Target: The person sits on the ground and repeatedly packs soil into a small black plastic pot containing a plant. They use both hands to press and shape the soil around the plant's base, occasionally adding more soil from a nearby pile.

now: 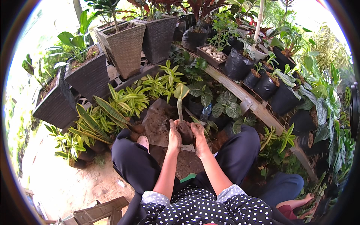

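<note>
Between my two hands is a young plant with a thick pale stem [180, 109] and a yellow-green leaf [181, 90] at its top. Its dark, rounded root ball [185, 133] looks caked in soil. My left hand [175, 136] cups the left side of the ball, and my right hand [199, 137] presses its right side; both have soil on the fingers. The plant stands upright above a soil-stained sheet [157, 121] spread on the ground between my knees. The underside of the ball is partly hidden.
Potted yellow-green plants [126, 98] and snake plants [92, 121] crowd the left. Tall dark planters [159, 36] stand behind. A metal rail [233, 87] crosses the right, below black-bagged plants [239, 64]. A plastic bottle [206, 112] sits ahead; another person's hand [308, 198] shows lower right.
</note>
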Demonstrator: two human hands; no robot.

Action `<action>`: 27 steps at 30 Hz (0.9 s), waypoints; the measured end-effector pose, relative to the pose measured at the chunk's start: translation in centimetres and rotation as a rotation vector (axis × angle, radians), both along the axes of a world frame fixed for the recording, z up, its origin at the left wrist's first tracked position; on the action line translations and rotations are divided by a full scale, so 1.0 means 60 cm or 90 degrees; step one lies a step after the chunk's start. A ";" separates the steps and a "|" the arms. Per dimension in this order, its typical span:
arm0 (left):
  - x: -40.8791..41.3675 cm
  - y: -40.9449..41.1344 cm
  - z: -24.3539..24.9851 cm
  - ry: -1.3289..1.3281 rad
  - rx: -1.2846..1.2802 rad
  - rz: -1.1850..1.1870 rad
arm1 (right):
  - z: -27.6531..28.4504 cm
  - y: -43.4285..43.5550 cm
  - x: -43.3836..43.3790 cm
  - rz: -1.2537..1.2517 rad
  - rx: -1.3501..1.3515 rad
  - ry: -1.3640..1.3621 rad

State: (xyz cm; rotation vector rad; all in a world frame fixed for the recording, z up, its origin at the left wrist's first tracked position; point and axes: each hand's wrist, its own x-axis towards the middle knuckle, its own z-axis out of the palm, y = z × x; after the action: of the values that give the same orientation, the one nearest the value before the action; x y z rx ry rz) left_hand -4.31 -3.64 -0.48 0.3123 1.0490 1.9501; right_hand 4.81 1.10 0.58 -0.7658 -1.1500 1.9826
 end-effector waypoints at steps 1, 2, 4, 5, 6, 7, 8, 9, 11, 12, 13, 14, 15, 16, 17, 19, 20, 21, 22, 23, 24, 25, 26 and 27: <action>0.002 0.003 -0.002 -0.015 0.000 0.013 | -0.016 -0.002 -0.001 -0.065 0.122 -0.052; 0.005 0.006 -0.004 -0.029 0.000 0.025 | -0.043 0.003 -0.003 -0.063 0.243 -0.066; 0.005 0.009 -0.007 -0.054 -0.028 -0.005 | -0.034 -0.005 -0.007 -0.102 0.312 -0.096; 0.001 0.010 -0.008 -0.005 -0.011 -0.025 | -0.031 -0.005 -0.008 -0.122 0.307 -0.094; -0.005 0.010 -0.008 0.043 0.006 -0.046 | -0.024 -0.006 -0.006 -0.123 0.260 -0.058; -0.012 0.009 -0.008 0.092 0.024 -0.066 | -0.017 -0.008 -0.004 -0.123 0.213 -0.022; -0.021 0.006 -0.007 0.103 0.032 -0.086 | -0.011 -0.009 -0.003 -0.123 0.167 0.013; -0.027 0.008 -0.013 0.086 0.051 -0.096 | -0.010 -0.013 -0.004 -0.110 0.200 0.003; -0.027 0.012 -0.026 -0.109 0.168 -0.160 | -0.009 -0.024 -0.009 -0.084 0.266 -0.019; -0.021 0.020 -0.015 -0.252 0.186 -0.157 | -0.004 -0.025 -0.005 -0.048 0.414 -0.115; -0.017 0.013 0.008 -0.276 0.221 -0.225 | 0.001 -0.029 -0.006 -0.083 0.487 -0.151; -0.013 0.016 0.005 -0.254 0.220 -0.224 | 0.006 -0.031 -0.002 -0.108 0.574 -0.258; -0.011 0.017 0.002 -0.231 0.220 -0.222 | 0.017 -0.034 -0.001 -0.132 0.661 -0.365; -0.015 0.015 -0.007 -0.249 0.235 -0.251 | 0.021 -0.035 0.000 -0.135 0.695 -0.389; -0.022 0.012 -0.020 -0.268 0.250 -0.281 | 0.024 -0.037 0.000 -0.138 0.729 -0.414; -0.021 0.009 -0.027 -0.312 0.242 -0.281 | 0.028 -0.037 0.001 -0.156 0.779 -0.436; -0.020 0.007 -0.030 -0.336 0.221 -0.248 | 0.029 -0.037 0.000 -0.168 0.796 -0.432; -0.018 0.005 -0.031 -0.359 0.200 -0.215 | 0.030 -0.037 -0.002 -0.181 0.814 -0.427; -0.024 0.006 -0.051 -0.404 0.225 -0.228 | 0.031 -0.039 -0.007 -0.223 0.836 -0.381; -0.027 0.005 -0.071 -0.371 0.171 -0.202 | 0.026 -0.038 -0.008 -0.228 0.849 -0.350; -0.032 0.007 -0.098 -0.390 0.229 -0.256 | 0.016 -0.035 -0.007 -0.231 0.860 -0.320; -0.035 0.009 -0.104 -0.407 0.286 -0.312 | 0.014 -0.033 -0.008 -0.237 0.872 -0.290; -0.033 0.007 -0.110 -0.347 0.224 -0.251 | 0.012 -0.033 -0.008 -0.236 0.865 -0.288; -0.023 0.008 -0.098 -0.288 0.164 -0.192 | 0.015 -0.032 -0.007 -0.226 0.843 -0.312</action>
State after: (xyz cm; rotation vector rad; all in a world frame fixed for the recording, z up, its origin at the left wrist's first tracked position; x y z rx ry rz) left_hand -5.68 -3.18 -6.33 0.1462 0.4315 1.7659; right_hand 4.39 -0.80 1.51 -0.6141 -2.0296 0.4403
